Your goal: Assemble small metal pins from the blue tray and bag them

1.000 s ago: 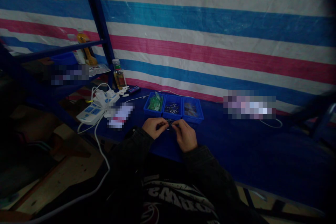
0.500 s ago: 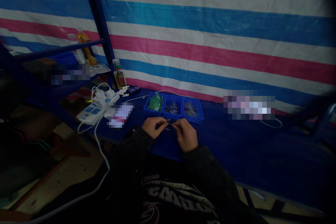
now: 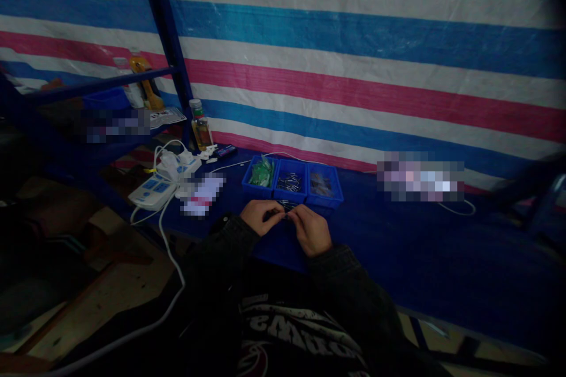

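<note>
My left hand and my right hand meet above the blue tabletop, fingertips pinching a small, thin metal part. My fingers hide most of it, so its exact shape cannot be made out. Just beyond my fingers stand several joined blue plastic bins. The left bin holds green pieces, the middle bin holds metal pins, and the right bin holds small brownish items. Dark sleeves cover both my forearms.
A white power strip with plugs and white cables lies to the left, near a small bottle. A striped tarpaulin forms the back wall, and a blue steel post rises at the left. Blurred patches cover some items.
My hands have drawn slightly closer together. The thin metal piece, visible between them earlier, is now mostly hidden by my fingers.
</note>
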{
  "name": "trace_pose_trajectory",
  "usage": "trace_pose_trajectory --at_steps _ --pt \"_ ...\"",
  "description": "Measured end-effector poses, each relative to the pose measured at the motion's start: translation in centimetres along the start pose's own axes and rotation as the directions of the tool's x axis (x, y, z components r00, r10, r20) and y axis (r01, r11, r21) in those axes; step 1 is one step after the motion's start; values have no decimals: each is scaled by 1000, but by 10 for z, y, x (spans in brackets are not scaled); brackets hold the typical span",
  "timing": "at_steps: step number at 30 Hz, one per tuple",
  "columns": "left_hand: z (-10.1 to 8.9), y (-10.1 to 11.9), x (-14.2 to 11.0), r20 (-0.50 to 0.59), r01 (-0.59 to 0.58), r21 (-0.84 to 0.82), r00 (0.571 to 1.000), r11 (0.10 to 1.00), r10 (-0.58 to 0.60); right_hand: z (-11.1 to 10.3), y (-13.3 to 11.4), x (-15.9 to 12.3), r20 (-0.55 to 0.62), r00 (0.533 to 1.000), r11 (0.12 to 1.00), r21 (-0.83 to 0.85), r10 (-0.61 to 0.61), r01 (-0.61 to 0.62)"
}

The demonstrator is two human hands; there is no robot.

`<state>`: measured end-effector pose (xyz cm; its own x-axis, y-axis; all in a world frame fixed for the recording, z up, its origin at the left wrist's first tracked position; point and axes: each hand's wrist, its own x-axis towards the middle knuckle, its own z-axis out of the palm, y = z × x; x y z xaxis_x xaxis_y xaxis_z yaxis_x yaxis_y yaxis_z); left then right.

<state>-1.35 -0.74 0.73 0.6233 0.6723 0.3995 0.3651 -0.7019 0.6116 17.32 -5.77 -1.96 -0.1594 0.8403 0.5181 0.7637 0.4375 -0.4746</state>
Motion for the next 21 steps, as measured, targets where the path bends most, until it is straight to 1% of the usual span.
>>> trace_pose_trajectory --at_steps 4,16,18,21 --pt "3 -3 0 -22 21 1 1000 1000 -21 0 0 0 -21 1000 1000 5 8 -8" --pt "4 -5 0 -116 103 -1 988 995 -103 -3 1 0 -164 985 998 27 58 -54" --pt "5 -7 0 -126 125 -1 984 992 -124 -2 3 1 -198 977 996 15 84 -83" --pt "7 -11 -1 -116 191 39 976 981 -185 -2 6 1 -279 949 988 -15 145 -155"
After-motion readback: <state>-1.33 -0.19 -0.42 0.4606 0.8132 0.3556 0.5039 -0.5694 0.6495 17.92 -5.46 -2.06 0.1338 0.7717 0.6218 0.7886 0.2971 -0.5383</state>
